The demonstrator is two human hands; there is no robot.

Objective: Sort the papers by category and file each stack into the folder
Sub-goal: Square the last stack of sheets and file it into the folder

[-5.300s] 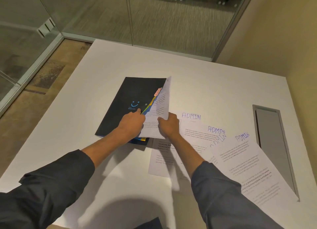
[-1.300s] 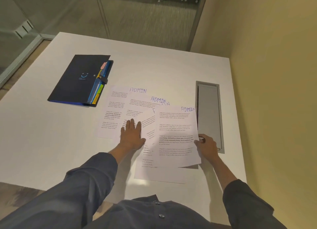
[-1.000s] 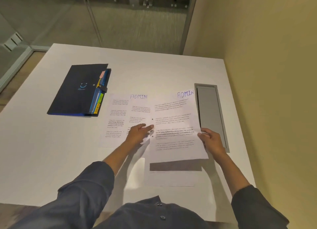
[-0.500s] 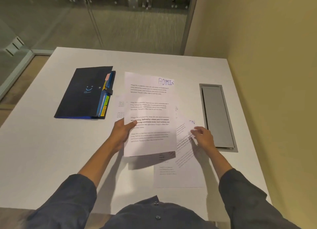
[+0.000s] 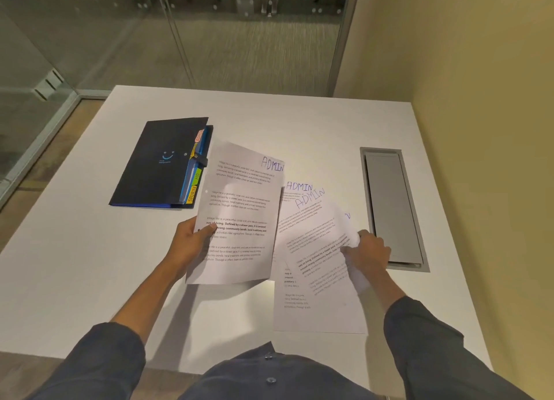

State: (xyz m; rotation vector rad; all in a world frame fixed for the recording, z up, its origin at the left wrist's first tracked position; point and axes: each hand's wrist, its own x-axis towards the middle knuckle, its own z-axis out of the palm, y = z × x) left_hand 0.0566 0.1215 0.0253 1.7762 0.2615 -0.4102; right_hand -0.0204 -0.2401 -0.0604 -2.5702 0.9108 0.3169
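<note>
On the white table (image 5: 90,264), gathering of the ADMIN papers is under way
The left hand (image 5: 189,243), which half a second ago held one ADMIN sheet (image 5: 239,214), still grips it off the table; the right hand (image 5: 367,251) now pinches the next loose sheet's (image 5: 317,238) edge, curling it up. The folder (image 5: 159,163) lies closed at left, so filing likely comes later

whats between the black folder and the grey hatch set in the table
In the head view, white printed sheets headed ADMIN: one the left hand holds up beside the black folder, and loose overlapping ones the right hand is lifting near the grey hatch.
</note>
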